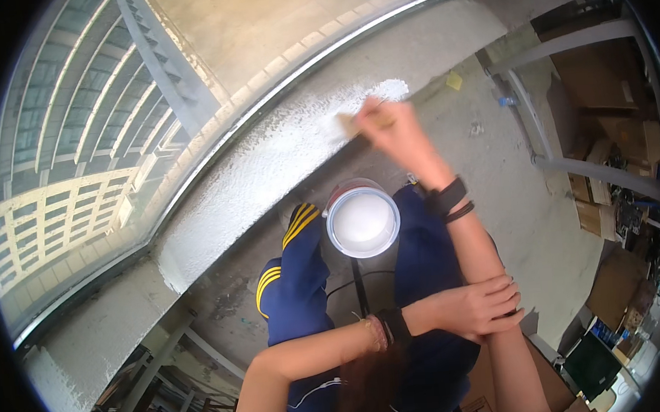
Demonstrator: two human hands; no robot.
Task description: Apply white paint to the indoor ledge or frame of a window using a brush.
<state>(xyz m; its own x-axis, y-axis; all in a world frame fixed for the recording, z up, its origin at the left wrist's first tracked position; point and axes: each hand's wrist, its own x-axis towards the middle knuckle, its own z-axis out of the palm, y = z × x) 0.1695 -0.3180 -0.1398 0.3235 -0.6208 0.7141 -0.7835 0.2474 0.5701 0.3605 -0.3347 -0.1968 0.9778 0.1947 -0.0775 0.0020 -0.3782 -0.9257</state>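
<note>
My right hand is closed on a paintbrush, partly smeared by motion. Its bristles are at the white-painted strip of the ledge below the window. Wet-looking white paint covers much of the ledge, with a rough edge near the brush and bare grey concrete beyond. My left hand lies across my right forearm, its fingers wrapped round it. Between my knees stands a paint bucket with white paint inside. A dark band circles each wrist.
Window glass runs along the ledge, with buildings outside. A yellow scrap is on the grey surface right of the brush. Metal frames and cardboard boxes stand at the right. More metal framing is at the lower left.
</note>
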